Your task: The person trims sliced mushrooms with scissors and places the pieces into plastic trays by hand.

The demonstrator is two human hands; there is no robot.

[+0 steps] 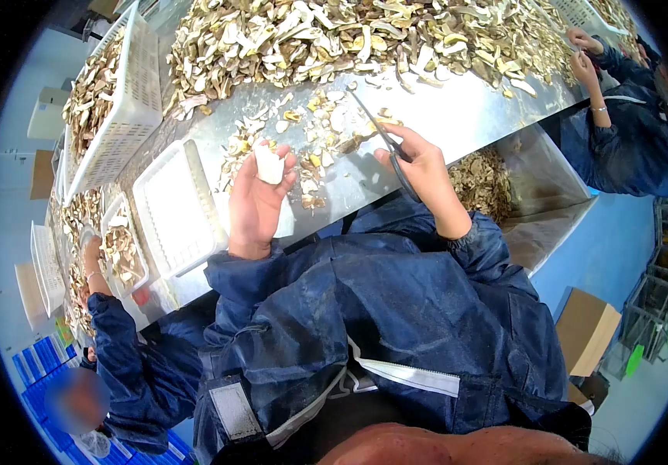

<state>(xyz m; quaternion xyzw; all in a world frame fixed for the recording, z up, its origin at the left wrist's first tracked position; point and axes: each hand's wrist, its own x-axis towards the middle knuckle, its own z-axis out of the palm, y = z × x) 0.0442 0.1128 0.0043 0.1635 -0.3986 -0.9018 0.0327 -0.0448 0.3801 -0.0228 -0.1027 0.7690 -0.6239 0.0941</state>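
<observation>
My left hand (258, 213) is turned palm up over the near side of the metal table, fingers curled around a pale mushroom slice (269, 165). To its right, my right hand (424, 172) grips a long, slim dark tool (376, 124). The tool's far end points up and left toward the mushroom pile; whether it is tweezers or a narrow blade I cannot tell. Small mushroom scraps (326, 128) lie scattered on the table between and beyond my hands. A large heap of dried mushroom slices (334, 43) covers the far side.
A white basket (144, 77) of mushroom slices stands tilted at the left, above a shallow white tray (175, 205) and a smaller tray (142, 267) holding pieces. Co-workers' hands work at far left (92, 252) and upper right (584, 66). Under the table edge sits a bin (547, 194) with mushrooms.
</observation>
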